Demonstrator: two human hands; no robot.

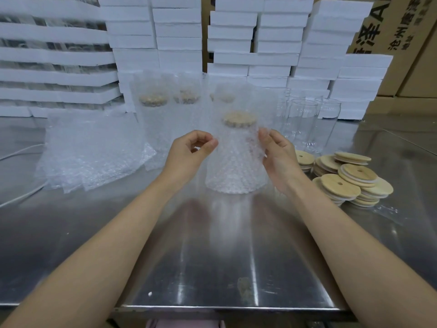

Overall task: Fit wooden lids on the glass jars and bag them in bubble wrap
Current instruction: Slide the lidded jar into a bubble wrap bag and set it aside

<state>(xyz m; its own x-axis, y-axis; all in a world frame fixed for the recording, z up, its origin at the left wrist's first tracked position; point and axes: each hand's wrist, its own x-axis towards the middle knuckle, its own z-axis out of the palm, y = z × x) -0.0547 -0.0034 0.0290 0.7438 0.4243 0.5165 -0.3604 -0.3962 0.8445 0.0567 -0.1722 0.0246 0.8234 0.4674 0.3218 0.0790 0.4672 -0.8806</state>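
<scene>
A glass jar with a wooden lid [238, 119] stands upright on the steel table [212, 256] inside a bubble-wrap bag [236, 166]. My left hand [189, 152] pinches the bag's left edge just below the lid. My right hand [279, 157] pinches the bag's right edge at the same height. Behind stand several bagged, lidded jars [153, 107]. Bare glass jars [305, 124] wait at the right, with stacks of wooden lids [343, 181] in front of them. A pile of flat bubble-wrap bags [94, 152] lies at the left.
White foam trays [279, 43] are stacked high along the back of the table, with more on the left [54, 74]. Cardboard boxes [402, 31] stand at the back right. A white cable [21, 197] runs across the table's left side.
</scene>
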